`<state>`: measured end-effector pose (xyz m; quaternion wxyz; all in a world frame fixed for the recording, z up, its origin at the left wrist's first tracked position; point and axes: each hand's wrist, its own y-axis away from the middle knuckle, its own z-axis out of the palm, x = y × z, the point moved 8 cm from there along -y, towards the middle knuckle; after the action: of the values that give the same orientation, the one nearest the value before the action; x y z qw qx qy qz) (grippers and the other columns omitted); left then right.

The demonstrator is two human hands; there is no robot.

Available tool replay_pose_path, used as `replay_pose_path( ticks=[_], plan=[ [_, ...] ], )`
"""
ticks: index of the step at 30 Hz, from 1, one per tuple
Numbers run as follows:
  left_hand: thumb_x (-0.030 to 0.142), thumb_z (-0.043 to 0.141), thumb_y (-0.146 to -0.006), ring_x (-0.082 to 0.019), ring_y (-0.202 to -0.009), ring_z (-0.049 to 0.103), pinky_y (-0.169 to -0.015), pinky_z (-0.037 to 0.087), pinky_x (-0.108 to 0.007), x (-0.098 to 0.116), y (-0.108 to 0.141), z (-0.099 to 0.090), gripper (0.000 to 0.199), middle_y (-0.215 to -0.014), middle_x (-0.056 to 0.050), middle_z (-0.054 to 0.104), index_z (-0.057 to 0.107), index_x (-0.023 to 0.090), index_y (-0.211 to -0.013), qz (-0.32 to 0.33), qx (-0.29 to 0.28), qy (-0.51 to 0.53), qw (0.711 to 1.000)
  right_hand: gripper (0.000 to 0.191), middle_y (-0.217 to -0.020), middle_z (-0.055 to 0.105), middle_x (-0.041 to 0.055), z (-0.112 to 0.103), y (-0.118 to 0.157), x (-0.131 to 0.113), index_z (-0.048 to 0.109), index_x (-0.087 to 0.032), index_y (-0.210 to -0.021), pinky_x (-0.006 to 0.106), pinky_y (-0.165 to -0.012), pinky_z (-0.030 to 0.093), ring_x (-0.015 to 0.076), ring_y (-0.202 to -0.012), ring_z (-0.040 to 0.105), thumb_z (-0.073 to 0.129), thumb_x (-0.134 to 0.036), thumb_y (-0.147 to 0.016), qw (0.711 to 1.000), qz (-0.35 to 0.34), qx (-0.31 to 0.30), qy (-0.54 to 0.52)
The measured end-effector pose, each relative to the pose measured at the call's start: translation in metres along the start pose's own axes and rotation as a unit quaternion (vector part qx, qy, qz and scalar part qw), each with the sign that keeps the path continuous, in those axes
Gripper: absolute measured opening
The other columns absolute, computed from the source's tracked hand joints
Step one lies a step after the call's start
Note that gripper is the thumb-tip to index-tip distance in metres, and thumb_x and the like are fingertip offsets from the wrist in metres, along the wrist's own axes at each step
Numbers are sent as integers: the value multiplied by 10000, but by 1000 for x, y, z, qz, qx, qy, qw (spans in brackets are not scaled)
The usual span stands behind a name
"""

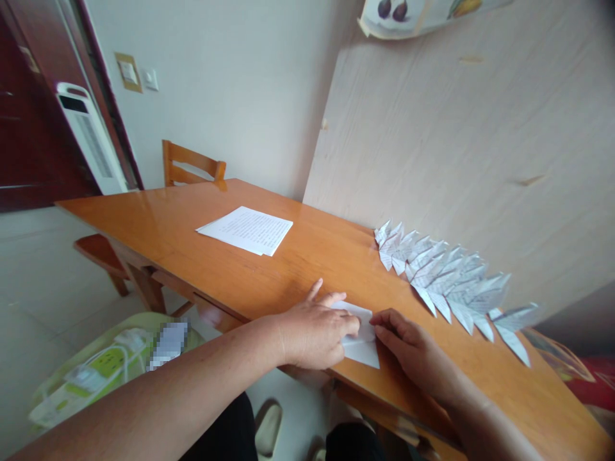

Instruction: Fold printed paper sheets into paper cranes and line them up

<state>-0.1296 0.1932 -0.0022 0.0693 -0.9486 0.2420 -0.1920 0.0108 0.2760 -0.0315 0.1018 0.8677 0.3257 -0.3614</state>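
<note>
A small white sheet of paper (pixel 361 351) lies on the wooden table near its front edge. My left hand (pixel 317 330) rests across the sheet's left part, fingers spread and pressing on it, with nothing held. At the sheet's right edge is my right hand (pixel 406 342), its thumb and forefinger pinched together on the paper's edge. Farther right stands a long row of folded paper pieces (pixel 446 275) with pointed tips. A stack of written sheets (pixel 250 229) lies toward the back left.
The orange-brown table (pixel 158 224) reaches the wall. Behind it stands a wooden chair (pixel 192 164). Below left, a light green basin (pixel 52 390) holds packaging. A wooden panel (pixel 432 128) rises along the table's back right. A red object (pixel 593 381) is at the far right.
</note>
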Motion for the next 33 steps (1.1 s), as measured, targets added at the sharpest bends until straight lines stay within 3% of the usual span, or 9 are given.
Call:
replay_pose_path(
  ticks=[11, 23, 29, 33],
  plan=[
    [122, 532, -793, -350, -1419, 372, -1147, 95, -712, 2, -1, -3, 346, -1216, -38, 700, 646, 245, -1095, -1, -1, -1, 1000, 160, -760, 546, -19, 5, -1, 2, 575, -217, -978, 294, -636, 425, 169, -698, 508, 506, -347, -916, 1000, -3, -4, 15],
    [119, 528, -795, -349, -1439, 339, -1142, 89, -730, 0, -2, -1, 346, -1236, -34, 688, 635, 245, -1100, -2, -27, 8, 1000, 125, -835, 568, -8, 3, 3, -7, 547, -223, -1008, 309, -712, 441, 178, -776, 538, 482, -277, -915, 1000, -17, -15, 18],
    [138, 504, -823, -358, -1447, 318, -1135, 90, -745, -2, 0, 2, 372, -1333, -28, 639, 625, 247, -1158, 0, -26, 12, 1000, 190, -874, 580, -5, 1, 4, 2, 549, -225, -1078, 303, -747, 455, 179, -816, 545, 504, -267, -899, 999, -8, -25, -38],
    [146, 481, -839, -351, -1458, 298, -1141, 115, -732, -4, 2, 7, 369, -1359, -34, 622, 613, 244, -1169, 0, -24, 9, 1000, 158, -868, 573, -4, -3, 4, 5, 570, -219, -1028, 297, -743, 450, 176, -812, 535, 519, -274, -889, 998, -4, 0, -58]
  ],
)
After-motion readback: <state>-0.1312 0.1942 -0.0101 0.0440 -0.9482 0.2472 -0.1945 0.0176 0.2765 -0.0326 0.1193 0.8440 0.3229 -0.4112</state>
